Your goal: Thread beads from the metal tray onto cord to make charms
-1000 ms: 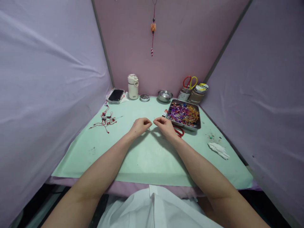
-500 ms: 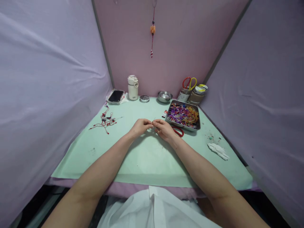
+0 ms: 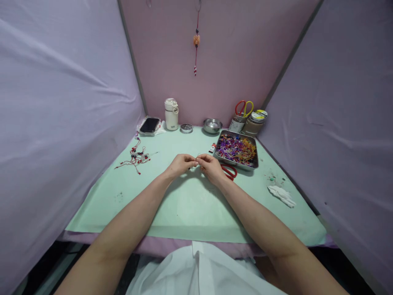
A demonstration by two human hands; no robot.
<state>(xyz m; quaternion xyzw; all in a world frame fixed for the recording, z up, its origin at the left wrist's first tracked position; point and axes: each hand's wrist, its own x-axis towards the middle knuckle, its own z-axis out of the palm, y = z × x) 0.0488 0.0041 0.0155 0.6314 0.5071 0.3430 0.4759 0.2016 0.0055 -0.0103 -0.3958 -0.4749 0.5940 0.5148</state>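
My left hand (image 3: 181, 164) and my right hand (image 3: 209, 166) meet fingertip to fingertip above the middle of the pale green table (image 3: 199, 205). Both are pinched closed. A thin strand shows faintly at the fingertips, and small beads (image 3: 192, 167) hang just below them; the fingers hide most of this piece. Beside my right hand lie red-handled scissors (image 3: 231, 171), partly covered by the hand. Beyond them stands a metal tray (image 3: 236, 164) heaped with purple beads and orange cords. A small red and white item (image 3: 212, 148) lies at the tray's left edge.
Finished-looking red corded bead strings (image 3: 138, 156) lie at the left. Along the back are a phone (image 3: 150, 125), a white bottle (image 3: 171, 114), a small round tin (image 3: 186, 128), a steel bowl (image 3: 212, 125) and jars (image 3: 256, 123). A white cloth (image 3: 281, 196) lies at the right.
Both hands stay together at the same spot, with only slight finger movement. The whole view has shifted very slightly.
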